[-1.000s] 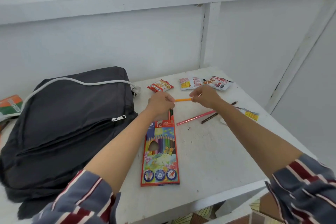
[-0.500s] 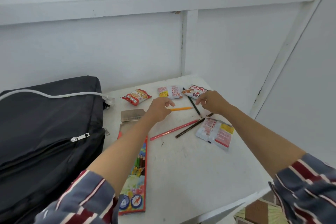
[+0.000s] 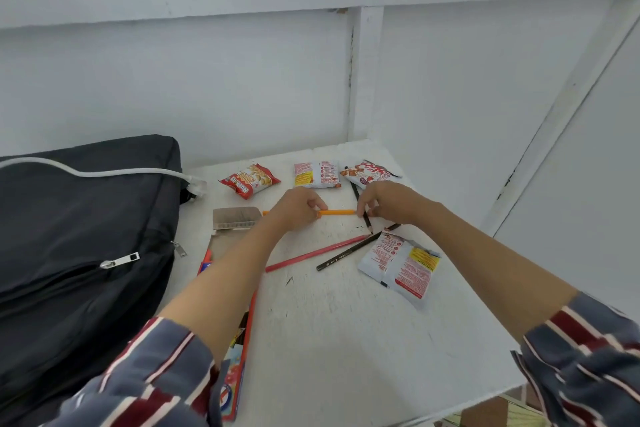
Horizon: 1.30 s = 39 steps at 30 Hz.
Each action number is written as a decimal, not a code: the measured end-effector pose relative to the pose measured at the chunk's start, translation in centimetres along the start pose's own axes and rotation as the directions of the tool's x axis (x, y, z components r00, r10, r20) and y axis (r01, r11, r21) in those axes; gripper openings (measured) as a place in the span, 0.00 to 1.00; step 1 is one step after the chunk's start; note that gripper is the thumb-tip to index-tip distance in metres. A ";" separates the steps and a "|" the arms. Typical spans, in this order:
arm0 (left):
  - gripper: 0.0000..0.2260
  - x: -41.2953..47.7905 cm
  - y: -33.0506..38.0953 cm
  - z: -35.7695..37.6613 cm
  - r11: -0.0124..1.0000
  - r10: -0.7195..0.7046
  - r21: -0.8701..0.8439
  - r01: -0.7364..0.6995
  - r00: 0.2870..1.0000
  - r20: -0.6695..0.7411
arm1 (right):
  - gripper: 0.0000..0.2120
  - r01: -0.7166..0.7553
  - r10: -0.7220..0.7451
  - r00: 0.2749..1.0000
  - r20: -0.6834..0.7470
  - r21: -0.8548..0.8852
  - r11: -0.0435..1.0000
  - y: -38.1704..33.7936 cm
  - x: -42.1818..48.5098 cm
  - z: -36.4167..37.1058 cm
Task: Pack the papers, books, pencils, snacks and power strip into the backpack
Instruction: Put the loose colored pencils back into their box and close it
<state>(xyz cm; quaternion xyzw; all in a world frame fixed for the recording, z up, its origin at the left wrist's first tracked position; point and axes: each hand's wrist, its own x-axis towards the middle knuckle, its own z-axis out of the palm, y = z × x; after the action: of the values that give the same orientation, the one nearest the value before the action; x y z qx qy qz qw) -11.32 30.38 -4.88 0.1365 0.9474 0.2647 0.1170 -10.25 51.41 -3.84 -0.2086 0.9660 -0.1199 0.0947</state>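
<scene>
My left hand (image 3: 298,210) pinches an orange pencil (image 3: 337,212) that lies level just above the white table (image 3: 346,329). My right hand (image 3: 393,201) has its fingertips curled down around a black pencil (image 3: 366,218) beside the orange one's tip. A pink pencil (image 3: 315,253) and a dark pencil (image 3: 349,250) lie loose in front of my hands. The coloured-pencil box (image 3: 239,350) lies under my left forearm with its flap (image 3: 235,217) open. The dark backpack (image 3: 86,253) lies at the left, and the power strip's white cable (image 3: 104,172) rests on top of it.
Three snack packs (image 3: 249,180) (image 3: 317,174) (image 3: 369,173) lie in a row at the back of the table. A fourth snack pack (image 3: 401,265) lies right of the loose pencils. White walls close off the back and right; the table's front edge is near.
My right hand let go of the orange pencil, moved right, and came down on the black pencil. My left hand still holds the orange one. The view has swung right.
</scene>
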 end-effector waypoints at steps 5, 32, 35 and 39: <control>0.12 -0.2 -0.3 0.0 0.999 0.015 -0.040 -0.017 0.999 -0.043 | 0.07 0.071 -0.071 0.997 0.008 -0.018 0.997 -0.3 -0.4 0.2; 0.13 -5.3 0.3 -7.0 0.705 -0.047 -0.596 -0.385 0.812 -0.581 | 0.08 0.405 0.082 0.874 -0.480 0.810 0.424 -7.8 -0.4 -5.4; 0.12 -7.0 -0.8 -8.6 0.748 -0.019 -0.532 -0.397 0.789 -0.615 | 0.08 0.392 0.168 0.863 -0.477 0.840 0.375 -10.0 0.5 -5.1; 0.15 -8.6 -3.8 -9.6 0.799 -0.012 -0.512 -0.314 0.844 -0.536 | 0.12 0.346 0.209 0.856 -0.474 0.823 0.451 -13.8 1.9 -3.3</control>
<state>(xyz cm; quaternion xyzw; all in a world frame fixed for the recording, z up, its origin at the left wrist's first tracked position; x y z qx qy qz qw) -6.82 20.01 2.41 0.0967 0.8013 0.5767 -0.1262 -7.43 39.05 2.84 -0.1285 0.7354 -0.6610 -0.0759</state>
